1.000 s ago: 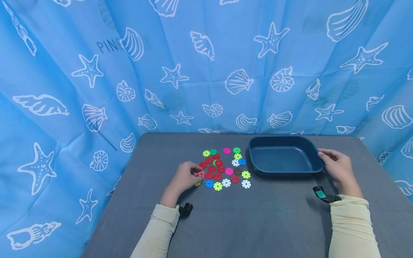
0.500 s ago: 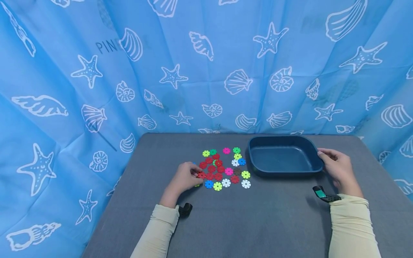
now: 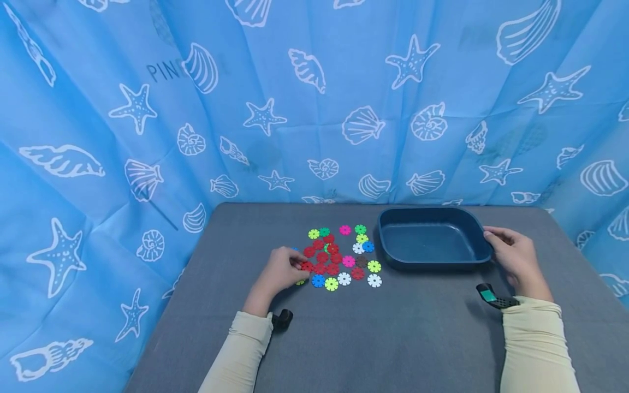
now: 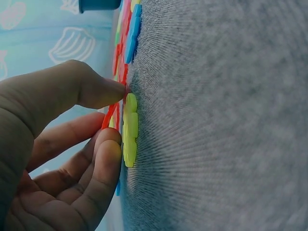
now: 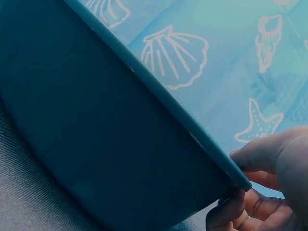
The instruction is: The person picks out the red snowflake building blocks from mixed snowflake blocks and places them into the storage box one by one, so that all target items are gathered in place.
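My left hand [image 3: 281, 270] is at the near left side of a cluster of flat, notched plastic discs. Between its thumb and fingertips it pinches a red disc [image 4: 109, 115], low over the others. A yellow-green disc [image 4: 130, 130] stands out right beside the fingertips in the left wrist view; from the head it is partly hidden under the hand. More red discs [image 3: 332, 269] lie overlapped to the right. My right hand [image 3: 516, 256] grips the right end of a dark blue rectangular tub [image 3: 432, 266], thumb on the rim [image 5: 207, 144] and fingers curled beneath it.
Around the red discs lie blue [image 3: 318, 281], white [image 3: 374, 280], pink [image 3: 345, 230], green [image 3: 361, 228] and brown [image 3: 361, 261] ones. The tub stands just right of them on the grey cloth [image 3: 383, 338]. A blue shell-print curtain [image 3: 314, 109] hangs behind the table.
The red disc at my left fingertips was tilted and paler a second ago; now it lies flatter and slightly lower. My right hand and the tub have stayed put.
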A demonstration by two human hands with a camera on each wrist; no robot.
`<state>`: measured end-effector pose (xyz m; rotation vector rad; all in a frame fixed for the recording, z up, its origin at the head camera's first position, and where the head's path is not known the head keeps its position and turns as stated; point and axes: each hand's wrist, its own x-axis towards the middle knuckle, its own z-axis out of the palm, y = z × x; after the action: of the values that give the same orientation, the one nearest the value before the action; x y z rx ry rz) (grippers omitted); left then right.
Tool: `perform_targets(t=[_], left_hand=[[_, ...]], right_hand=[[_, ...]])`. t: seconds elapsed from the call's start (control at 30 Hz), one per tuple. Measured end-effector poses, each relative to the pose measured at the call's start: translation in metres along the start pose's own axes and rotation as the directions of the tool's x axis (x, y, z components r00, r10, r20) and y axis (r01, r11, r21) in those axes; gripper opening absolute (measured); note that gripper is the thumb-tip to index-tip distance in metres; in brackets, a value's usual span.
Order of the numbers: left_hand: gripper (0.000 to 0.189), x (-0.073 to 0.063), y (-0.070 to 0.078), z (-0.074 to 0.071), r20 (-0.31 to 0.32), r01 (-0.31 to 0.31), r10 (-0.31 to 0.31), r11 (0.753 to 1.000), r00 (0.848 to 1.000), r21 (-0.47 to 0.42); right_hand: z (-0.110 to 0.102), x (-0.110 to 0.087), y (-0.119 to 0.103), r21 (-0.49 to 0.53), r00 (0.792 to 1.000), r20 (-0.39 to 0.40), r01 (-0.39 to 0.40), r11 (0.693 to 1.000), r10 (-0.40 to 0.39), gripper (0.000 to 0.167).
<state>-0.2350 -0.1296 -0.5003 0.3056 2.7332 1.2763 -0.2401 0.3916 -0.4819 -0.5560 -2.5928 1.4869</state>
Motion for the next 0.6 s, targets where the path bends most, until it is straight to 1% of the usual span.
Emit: perform_targets(t=[0.3,0.43,0.6], left_hand=[[0.024,-0.0014,-0.0024,0.0014,-0.023,-0.012,0.012,1.000,1.000,-0.009],[0.024,-0.0012,-0.0017,0.0013,-0.036,-0.024,0.023,1.000,0.999,-0.013],[0.024,-0.0016,0.0013,0.0001,-0.065,-0.047,0.045,0.998,0.997,-0.041]], right_hand=[[-0.0001,-0.0012,0.0006,-0.002,1.000,0.011,-0.008,1.000,0.008,0.061],[-0.0004,-0.0010,0.0015,0.000,1.000,0.007,-0.005,1.000,0.005,0.062],[-0.0003,0.0005,0.0032,0.006,1.000,0.007,0.002,1.000,-0.002,0.062]])
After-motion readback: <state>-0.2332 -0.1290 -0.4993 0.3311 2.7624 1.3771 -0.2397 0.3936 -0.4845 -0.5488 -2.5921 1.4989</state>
